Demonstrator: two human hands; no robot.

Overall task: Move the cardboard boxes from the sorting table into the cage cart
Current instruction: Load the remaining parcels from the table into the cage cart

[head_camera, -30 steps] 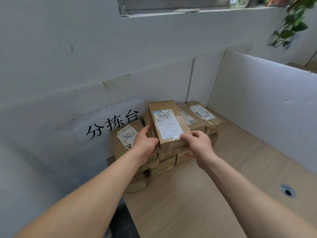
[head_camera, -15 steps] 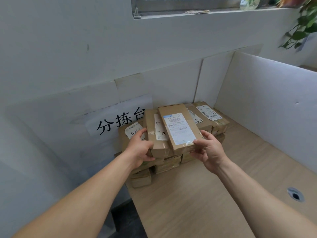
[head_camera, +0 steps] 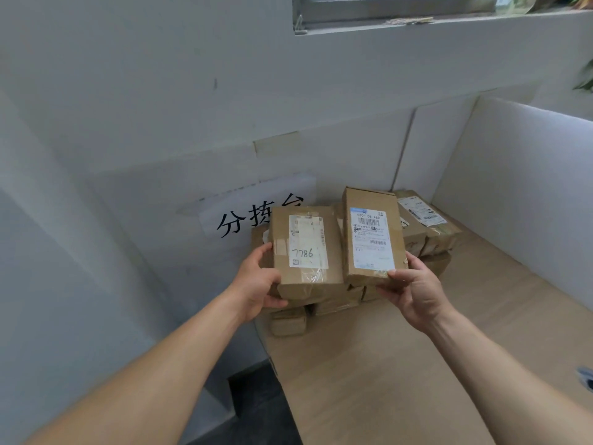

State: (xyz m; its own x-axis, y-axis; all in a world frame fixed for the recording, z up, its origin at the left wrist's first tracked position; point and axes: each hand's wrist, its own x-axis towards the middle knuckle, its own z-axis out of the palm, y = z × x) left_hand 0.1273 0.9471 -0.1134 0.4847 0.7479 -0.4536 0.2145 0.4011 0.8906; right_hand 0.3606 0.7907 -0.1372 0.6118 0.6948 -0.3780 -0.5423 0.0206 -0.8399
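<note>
Two cardboard boxes are lifted above the pile at the table's far left corner. My left hand (head_camera: 260, 284) grips the near left corner of the box labelled 7786 (head_camera: 305, 252). My right hand (head_camera: 414, 290) grips the near end of a narrower box with a barcode label (head_camera: 372, 236). Both boxes tilt their label faces toward me. Beneath and behind them lies the pile of remaining boxes (head_camera: 430, 232), partly hidden. The cage cart is not in view.
The wooden sorting table (head_camera: 401, 364) stretches toward me, with a cable hole (head_camera: 585, 379) at its right edge. White boards (head_camera: 519, 187) wall the table at the back and right. A paper sign (head_camera: 237, 220) hangs on the back wall. Dark floor (head_camera: 256, 406) shows left of the table.
Both hands have lifted a box each off the pile and pulled them toward me. The left hand's box has turned so that its 7786 label faces me.
</note>
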